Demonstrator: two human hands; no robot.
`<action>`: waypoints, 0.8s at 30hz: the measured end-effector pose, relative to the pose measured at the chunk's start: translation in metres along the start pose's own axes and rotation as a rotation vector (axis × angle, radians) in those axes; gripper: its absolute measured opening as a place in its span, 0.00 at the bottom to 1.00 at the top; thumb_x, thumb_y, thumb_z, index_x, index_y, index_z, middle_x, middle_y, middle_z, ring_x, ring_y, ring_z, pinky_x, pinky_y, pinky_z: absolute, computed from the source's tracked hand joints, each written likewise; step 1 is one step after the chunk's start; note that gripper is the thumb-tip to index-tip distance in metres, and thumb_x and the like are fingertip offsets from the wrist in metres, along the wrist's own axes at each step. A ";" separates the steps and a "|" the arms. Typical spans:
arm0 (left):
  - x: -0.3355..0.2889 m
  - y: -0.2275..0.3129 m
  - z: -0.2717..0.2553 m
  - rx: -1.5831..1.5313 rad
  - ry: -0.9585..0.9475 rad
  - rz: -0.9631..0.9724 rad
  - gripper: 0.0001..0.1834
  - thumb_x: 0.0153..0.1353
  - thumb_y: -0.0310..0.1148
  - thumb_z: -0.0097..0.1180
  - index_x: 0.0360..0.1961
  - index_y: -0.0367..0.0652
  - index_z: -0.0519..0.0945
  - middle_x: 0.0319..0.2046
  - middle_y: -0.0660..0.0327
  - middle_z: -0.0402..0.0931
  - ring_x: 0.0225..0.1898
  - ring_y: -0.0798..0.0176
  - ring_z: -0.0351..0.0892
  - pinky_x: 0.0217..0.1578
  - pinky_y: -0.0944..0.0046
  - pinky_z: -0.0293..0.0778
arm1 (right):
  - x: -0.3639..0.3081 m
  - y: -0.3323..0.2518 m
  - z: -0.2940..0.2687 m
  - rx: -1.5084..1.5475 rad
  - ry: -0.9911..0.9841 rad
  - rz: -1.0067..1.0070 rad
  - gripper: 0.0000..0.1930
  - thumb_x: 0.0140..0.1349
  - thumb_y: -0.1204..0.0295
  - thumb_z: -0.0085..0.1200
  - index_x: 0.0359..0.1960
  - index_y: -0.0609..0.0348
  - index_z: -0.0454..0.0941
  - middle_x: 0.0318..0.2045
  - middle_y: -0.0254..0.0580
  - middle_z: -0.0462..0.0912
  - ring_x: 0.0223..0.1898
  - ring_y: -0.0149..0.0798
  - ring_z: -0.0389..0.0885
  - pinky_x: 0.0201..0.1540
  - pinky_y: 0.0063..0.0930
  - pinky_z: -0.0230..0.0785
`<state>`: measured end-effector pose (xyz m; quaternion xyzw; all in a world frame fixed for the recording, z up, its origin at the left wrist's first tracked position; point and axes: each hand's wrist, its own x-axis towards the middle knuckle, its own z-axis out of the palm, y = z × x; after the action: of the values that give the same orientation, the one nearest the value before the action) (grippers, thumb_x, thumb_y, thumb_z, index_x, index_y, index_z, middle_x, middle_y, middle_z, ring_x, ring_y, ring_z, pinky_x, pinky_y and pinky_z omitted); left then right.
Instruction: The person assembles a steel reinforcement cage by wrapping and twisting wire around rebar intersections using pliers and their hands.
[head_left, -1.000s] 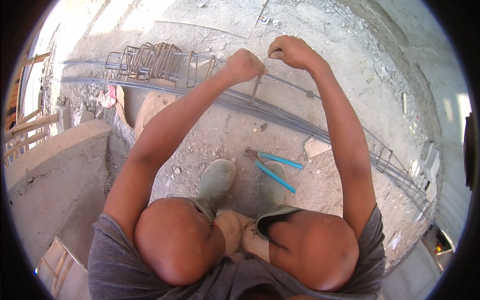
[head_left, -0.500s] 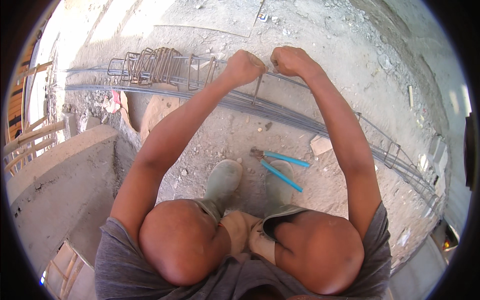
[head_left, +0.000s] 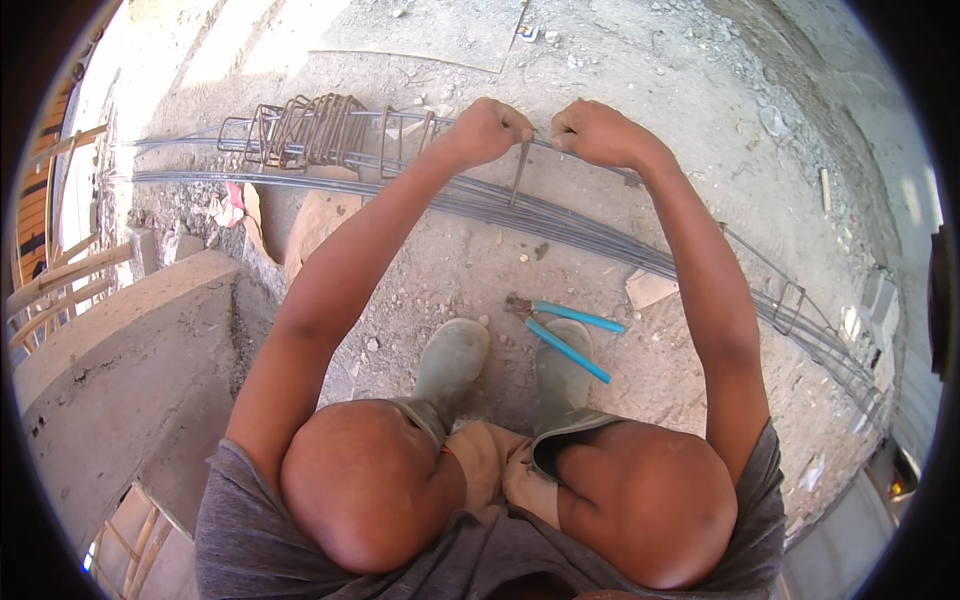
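Note:
Both arms reach forward over a long cage of steel reinforcing bars (head_left: 590,235) on the ground. My left hand (head_left: 486,133) is closed in a fist at the far bar, right beside the top of a bent steel stirrup (head_left: 520,172). Just right of it, a small gap away, my right hand (head_left: 602,135) is also closed, its knuckles over the same bar. Whatever the fingers pinch is too small or hidden to make out. To the left of my hands, a bunch of rusty stirrups (head_left: 325,130) hangs crowded together on the bars.
Long-handled cutters with blue grips (head_left: 570,350) lie open by my right boot (head_left: 562,375). A concrete ledge (head_left: 130,310) rises at the left. Rubble and a cardboard scrap (head_left: 650,289) lie on the dusty ground; another stirrup (head_left: 790,308) stands on the bars at right.
My right hand has moved a little to the right, widening the gap between my fists. The left hand stays beside the same stirrup.

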<state>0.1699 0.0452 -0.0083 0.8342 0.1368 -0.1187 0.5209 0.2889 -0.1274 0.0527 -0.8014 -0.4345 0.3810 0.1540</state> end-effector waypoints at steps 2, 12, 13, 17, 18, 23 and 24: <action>-0.001 0.007 -0.001 0.009 -0.019 -0.021 0.10 0.58 0.32 0.62 0.38 0.37 0.87 0.36 0.54 0.85 0.39 0.63 0.81 0.44 0.62 0.75 | 0.003 0.004 0.004 0.173 0.033 -0.041 0.07 0.54 0.72 0.54 0.25 0.64 0.80 0.20 0.45 0.77 0.24 0.40 0.75 0.31 0.39 0.66; -0.007 0.030 0.002 0.113 -0.007 0.001 0.16 0.52 0.41 0.68 0.34 0.39 0.88 0.33 0.56 0.85 0.35 0.63 0.82 0.41 0.63 0.76 | 0.023 -0.010 0.006 1.059 0.200 0.328 0.10 0.62 0.72 0.55 0.33 0.69 0.82 0.19 0.34 0.75 0.17 0.26 0.64 0.19 0.21 0.53; -0.008 0.033 0.007 0.157 0.042 -0.024 0.16 0.52 0.42 0.68 0.33 0.40 0.88 0.32 0.56 0.85 0.34 0.63 0.82 0.40 0.63 0.76 | 0.016 -0.009 0.009 1.052 0.197 0.327 0.11 0.63 0.70 0.56 0.35 0.69 0.82 0.19 0.33 0.75 0.17 0.25 0.65 0.19 0.20 0.55; -0.003 0.018 0.028 0.224 0.172 -0.024 0.20 0.54 0.51 0.66 0.33 0.44 0.88 0.28 0.59 0.85 0.30 0.62 0.84 0.36 0.62 0.78 | -0.027 -0.008 0.017 0.512 0.562 0.230 0.21 0.66 0.58 0.55 0.47 0.66 0.78 0.24 0.39 0.78 0.23 0.30 0.76 0.25 0.24 0.69; -0.008 0.010 0.022 0.209 0.219 0.011 0.21 0.55 0.53 0.65 0.33 0.44 0.88 0.26 0.59 0.85 0.29 0.61 0.84 0.35 0.61 0.78 | -0.040 -0.012 0.018 0.214 0.605 0.158 0.21 0.62 0.58 0.56 0.44 0.68 0.78 0.24 0.51 0.81 0.27 0.50 0.82 0.35 0.42 0.75; -0.009 -0.003 0.020 0.344 0.276 0.153 0.25 0.54 0.57 0.63 0.35 0.43 0.86 0.29 0.54 0.85 0.33 0.54 0.85 0.37 0.57 0.79 | -0.156 -0.042 0.100 0.064 -0.007 0.139 0.35 0.56 0.57 0.63 0.63 0.56 0.64 0.53 0.56 0.74 0.53 0.52 0.76 0.54 0.45 0.69; -0.006 0.000 0.026 0.334 0.268 0.168 0.25 0.55 0.56 0.63 0.35 0.42 0.86 0.30 0.53 0.84 0.33 0.53 0.85 0.37 0.56 0.79 | -0.179 -0.036 0.127 -0.037 -0.115 0.173 0.37 0.55 0.58 0.65 0.64 0.56 0.63 0.58 0.57 0.71 0.57 0.54 0.73 0.57 0.48 0.67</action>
<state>0.1629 0.0213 -0.0180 0.9255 0.1132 0.0163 0.3609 0.1140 -0.2636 0.0745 -0.8155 -0.3787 0.4301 0.0806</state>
